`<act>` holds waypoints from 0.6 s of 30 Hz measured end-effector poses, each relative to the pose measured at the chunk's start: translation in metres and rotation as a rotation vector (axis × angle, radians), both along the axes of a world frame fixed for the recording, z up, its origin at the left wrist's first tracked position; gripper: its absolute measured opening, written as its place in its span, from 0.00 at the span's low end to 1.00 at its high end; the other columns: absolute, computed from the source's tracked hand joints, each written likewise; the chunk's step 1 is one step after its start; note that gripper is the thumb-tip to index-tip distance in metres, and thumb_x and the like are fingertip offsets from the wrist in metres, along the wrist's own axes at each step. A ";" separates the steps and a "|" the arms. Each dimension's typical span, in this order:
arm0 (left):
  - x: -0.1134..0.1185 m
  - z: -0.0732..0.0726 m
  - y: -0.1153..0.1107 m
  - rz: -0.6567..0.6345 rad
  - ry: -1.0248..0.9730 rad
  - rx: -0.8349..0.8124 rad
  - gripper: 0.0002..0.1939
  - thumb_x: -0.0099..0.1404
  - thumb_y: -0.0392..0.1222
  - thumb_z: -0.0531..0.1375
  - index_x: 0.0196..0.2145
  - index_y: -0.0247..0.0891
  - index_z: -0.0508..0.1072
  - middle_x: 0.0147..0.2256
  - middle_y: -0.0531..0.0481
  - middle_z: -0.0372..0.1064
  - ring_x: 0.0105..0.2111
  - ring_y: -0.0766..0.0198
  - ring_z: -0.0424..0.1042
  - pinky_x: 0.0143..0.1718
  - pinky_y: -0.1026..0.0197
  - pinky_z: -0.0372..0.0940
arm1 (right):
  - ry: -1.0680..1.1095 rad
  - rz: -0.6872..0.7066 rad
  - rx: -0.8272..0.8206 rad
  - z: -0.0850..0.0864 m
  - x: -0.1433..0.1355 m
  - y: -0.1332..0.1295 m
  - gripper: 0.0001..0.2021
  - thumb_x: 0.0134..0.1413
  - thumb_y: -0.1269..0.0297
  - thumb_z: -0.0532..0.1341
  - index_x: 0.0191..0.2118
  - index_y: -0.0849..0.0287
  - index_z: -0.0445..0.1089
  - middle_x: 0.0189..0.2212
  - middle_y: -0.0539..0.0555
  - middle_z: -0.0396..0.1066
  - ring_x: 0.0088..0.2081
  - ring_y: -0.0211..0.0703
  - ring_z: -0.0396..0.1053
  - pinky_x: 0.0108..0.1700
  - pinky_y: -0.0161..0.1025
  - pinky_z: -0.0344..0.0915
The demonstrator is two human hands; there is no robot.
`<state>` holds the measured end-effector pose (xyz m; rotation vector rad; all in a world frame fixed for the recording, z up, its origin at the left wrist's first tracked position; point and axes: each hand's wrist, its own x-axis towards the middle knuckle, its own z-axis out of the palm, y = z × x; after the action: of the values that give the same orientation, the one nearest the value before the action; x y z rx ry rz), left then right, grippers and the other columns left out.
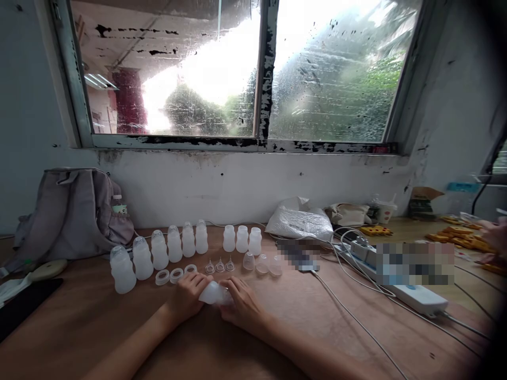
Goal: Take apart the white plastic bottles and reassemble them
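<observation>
A frosted white baby bottle (214,293) lies on its side just above the table, between my two hands. My left hand (189,296) is closed at its base end on the left. Around the clear cap end on the right, my right hand (243,306) is wrapped and partly hides it. Just beyond stand collar rings (162,277), clear nipples (219,265) and dome caps (262,264), three of each. Three uncapped bottles (242,239) stand at the back. To the left, several capped bottles (159,250) form a slanting row.
A grey backpack (75,211) leans on the wall at left, behind a black flat object (27,309). Right of me lie a silver-grey package (299,224), a white power strip (420,300) and loose cables (356,316). Another person's hand (493,235) is near yellow pieces (455,235).
</observation>
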<state>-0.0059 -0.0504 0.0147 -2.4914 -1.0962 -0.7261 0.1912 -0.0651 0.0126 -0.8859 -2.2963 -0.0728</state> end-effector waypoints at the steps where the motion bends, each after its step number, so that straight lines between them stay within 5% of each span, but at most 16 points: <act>1: -0.001 0.001 0.001 -0.010 -0.003 -0.017 0.17 0.53 0.33 0.50 0.43 0.39 0.65 0.37 0.46 0.68 0.38 0.56 0.65 0.39 0.56 0.60 | -0.042 0.021 0.022 0.003 0.002 0.001 0.20 0.41 0.68 0.58 0.44 0.60 0.58 0.37 0.55 0.63 0.38 0.45 0.61 0.40 0.41 0.61; 5: -0.012 0.004 0.004 -0.021 -0.066 -0.087 0.19 0.52 0.39 0.54 0.43 0.37 0.63 0.37 0.45 0.68 0.36 0.56 0.67 0.36 0.57 0.62 | -0.093 0.029 0.098 0.013 0.023 0.014 0.17 0.46 0.70 0.55 0.46 0.58 0.57 0.42 0.57 0.60 0.40 0.45 0.61 0.41 0.42 0.61; 13: -0.020 0.004 0.003 -0.069 -0.106 -0.028 0.16 0.53 0.39 0.53 0.42 0.37 0.64 0.37 0.44 0.68 0.36 0.56 0.68 0.36 0.57 0.62 | 0.349 -0.301 0.128 0.025 0.081 0.066 0.20 0.48 0.64 0.57 0.47 0.60 0.53 0.37 0.58 0.60 0.33 0.45 0.64 0.34 0.43 0.64; 18: -0.015 0.004 0.002 -0.059 -0.096 -0.027 0.16 0.53 0.38 0.52 0.42 0.37 0.63 0.37 0.45 0.68 0.36 0.56 0.67 0.37 0.57 0.62 | 0.278 -0.284 0.078 0.034 0.084 0.077 0.16 0.45 0.67 0.59 0.42 0.58 0.57 0.38 0.57 0.59 0.34 0.44 0.64 0.36 0.42 0.63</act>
<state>-0.0213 -0.0489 0.0190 -2.5443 -1.0758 -0.8612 0.2755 0.0120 0.0462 -1.1026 -1.8886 -0.1514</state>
